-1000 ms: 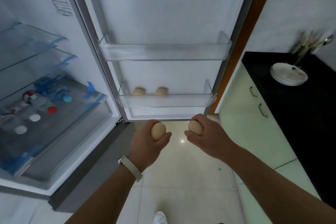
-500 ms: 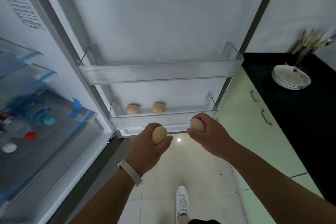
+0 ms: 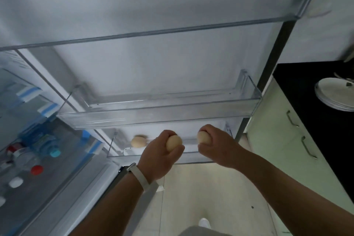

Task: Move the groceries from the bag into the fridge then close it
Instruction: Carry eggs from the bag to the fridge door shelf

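Each hand, left [image 3: 156, 156] and right [image 3: 218, 144], grips an egg [image 3: 174, 143] above the lowest door shelf [image 3: 118, 154].

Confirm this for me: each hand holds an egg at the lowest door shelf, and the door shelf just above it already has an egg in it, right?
Not quite. The left hand and right hand each hold an egg, but the shelf above has nothing in it. The head view shows the stored egg sitting in the lowest door shelf, the same one the hands are at.
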Demonstrator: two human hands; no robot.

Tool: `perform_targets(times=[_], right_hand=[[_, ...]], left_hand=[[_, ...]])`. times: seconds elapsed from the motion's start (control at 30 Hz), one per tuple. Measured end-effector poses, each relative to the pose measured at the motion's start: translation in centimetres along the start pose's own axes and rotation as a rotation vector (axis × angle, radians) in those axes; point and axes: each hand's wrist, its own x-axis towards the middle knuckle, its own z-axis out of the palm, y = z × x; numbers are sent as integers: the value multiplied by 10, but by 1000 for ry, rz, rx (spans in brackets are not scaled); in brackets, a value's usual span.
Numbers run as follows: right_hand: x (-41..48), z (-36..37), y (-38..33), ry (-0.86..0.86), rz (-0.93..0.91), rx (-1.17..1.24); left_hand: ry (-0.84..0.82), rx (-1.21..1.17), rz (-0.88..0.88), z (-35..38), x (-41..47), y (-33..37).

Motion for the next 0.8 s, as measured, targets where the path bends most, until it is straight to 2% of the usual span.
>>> perform_targets(times=[0.2,0.37,0.47,0.67,0.8], right_hand=[[25,-9,24,-47,-15,-69],[45,-7,35,-48,56,-170],[53,-7,38,-88,72,-230],[63,-5,39,-277,22,-388],[72,-1,39,-363,24,-392]], left_hand=[[-60,176,3,10,30,-3],[-166,310,-31,12,51,-8],[-260,346,-123,15,63,-15],[-554,535,-187,24,87,-16],[-642,480,-185,31,96,-18]])
